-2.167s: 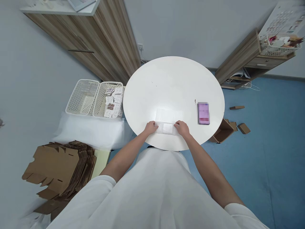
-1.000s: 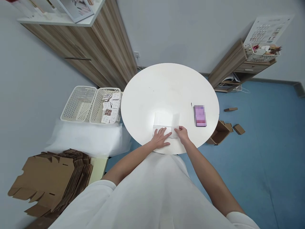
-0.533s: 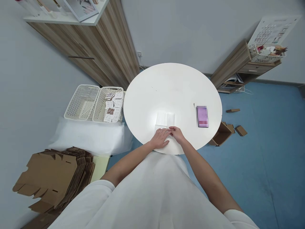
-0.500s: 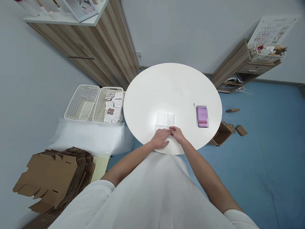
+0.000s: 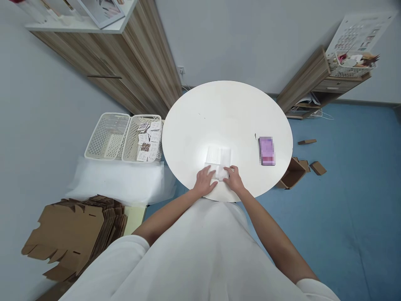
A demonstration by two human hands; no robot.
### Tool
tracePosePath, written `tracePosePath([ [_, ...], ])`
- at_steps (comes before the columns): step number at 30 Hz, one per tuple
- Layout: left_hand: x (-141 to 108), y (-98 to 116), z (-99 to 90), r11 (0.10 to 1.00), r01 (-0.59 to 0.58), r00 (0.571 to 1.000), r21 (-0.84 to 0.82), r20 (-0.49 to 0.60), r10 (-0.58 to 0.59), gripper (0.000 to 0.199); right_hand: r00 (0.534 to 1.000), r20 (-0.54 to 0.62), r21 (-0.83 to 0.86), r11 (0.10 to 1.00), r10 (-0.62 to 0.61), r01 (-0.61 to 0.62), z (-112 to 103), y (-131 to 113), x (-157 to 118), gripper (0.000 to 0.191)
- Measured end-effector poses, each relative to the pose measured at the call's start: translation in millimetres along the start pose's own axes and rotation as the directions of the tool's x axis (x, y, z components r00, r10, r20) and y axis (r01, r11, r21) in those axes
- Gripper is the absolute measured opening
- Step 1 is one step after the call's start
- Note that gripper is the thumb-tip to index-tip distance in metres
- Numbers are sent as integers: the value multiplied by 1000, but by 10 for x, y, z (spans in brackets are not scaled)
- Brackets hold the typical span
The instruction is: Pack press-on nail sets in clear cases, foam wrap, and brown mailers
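A thin, whitish wrapping sheet (image 5: 218,155) lies on the round white table (image 5: 225,108) close to my body. Its near part is folded over into a small packet (image 5: 221,172); whatever may be inside is hidden. My left hand (image 5: 204,181) rests on the left side of the fold, fingers spread and thumb apart. At the right side, my right hand (image 5: 233,179) has its bent fingers and thumb around the packet's edge.
A phone-sized block with a blurred purple face (image 5: 267,151) lies on the table's right. Left stand two white baskets (image 5: 123,138), one holding printed cards, above white sheets (image 5: 119,177) and stacked flat cardboard boxes (image 5: 72,234). An open carton (image 5: 291,173) is on the floor.
My hands have moved apart from their close position at the fold. The folded packet now shows between them. The view has shifted slightly.
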State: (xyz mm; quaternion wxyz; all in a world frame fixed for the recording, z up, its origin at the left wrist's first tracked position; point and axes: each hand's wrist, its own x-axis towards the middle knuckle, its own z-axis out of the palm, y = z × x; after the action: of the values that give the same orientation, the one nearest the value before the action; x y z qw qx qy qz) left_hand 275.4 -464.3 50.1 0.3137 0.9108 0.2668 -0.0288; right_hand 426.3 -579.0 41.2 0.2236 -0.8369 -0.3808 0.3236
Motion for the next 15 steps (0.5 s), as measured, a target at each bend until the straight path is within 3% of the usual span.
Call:
tracePosePath([
  [1, -29, -22, 25, 982, 179, 983, -67, -34, -181, 56, 1000, -4, 6, 1000, 21, -21, 12, -5, 1, 53],
  [2, -51, -47, 54, 931, 335, 938, -142, -41, -344, 61, 1000, -3, 13, 999, 31, -31, 18, -11, 7, 53],
  [4, -70, -97, 114, 813, 510, 847, -281, 1, -531, 70, 1000, 13, 31, 999, 26, -26, 18, -21, 27, 54],
  [11, 78, -278, 221, 517, 534, 749, -669, 90, -656, 76, 995, 87, 55, 998, -47, 42, 17, -68, 66, 53],
  [15, 130, -331, 84, 477, 536, 754, -697, 141, -642, 60, 994, 99, 70, 997, -52, 45, 19, -70, 73, 53],
])
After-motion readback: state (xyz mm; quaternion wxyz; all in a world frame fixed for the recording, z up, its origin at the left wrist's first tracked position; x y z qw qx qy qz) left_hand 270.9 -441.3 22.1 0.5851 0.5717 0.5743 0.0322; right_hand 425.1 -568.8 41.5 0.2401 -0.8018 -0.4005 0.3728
